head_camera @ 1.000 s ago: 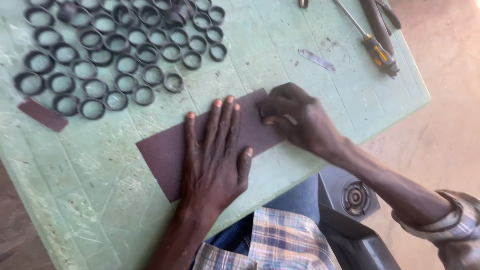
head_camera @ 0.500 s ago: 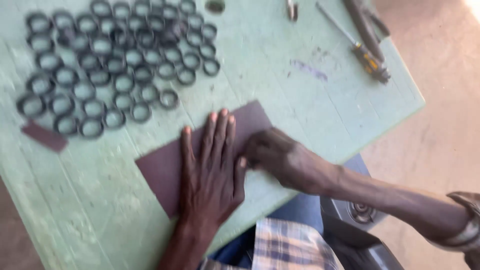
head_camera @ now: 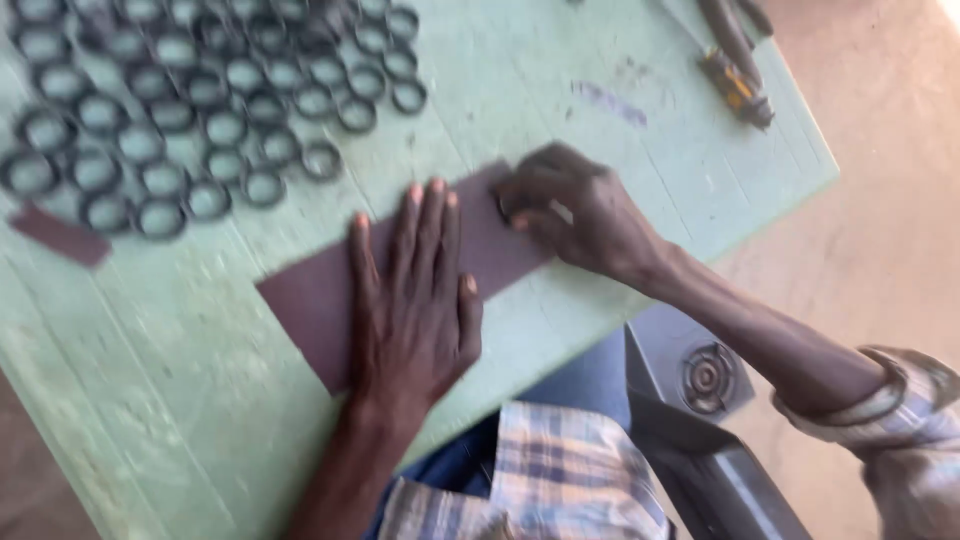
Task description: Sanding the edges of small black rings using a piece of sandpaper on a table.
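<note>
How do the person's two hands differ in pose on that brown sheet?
The left hand lies flat, fingers spread, on the middle of the brown sheet. The right hand is curled, fingertips bunched at the sheet's far end; what it presses is hidden. Both are bare and rest on the sheet.

Rings (head_camera: 200,110) blurred, cut off at top, screwdriver (head_camera: 738,88) cropped

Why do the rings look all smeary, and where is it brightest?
Head view: the whole picture is motion-blurred, so the rings smear; the left hand on the brown sheet looks a little sharper than the right hand; the top right corner glares white with sunlight.
</note>
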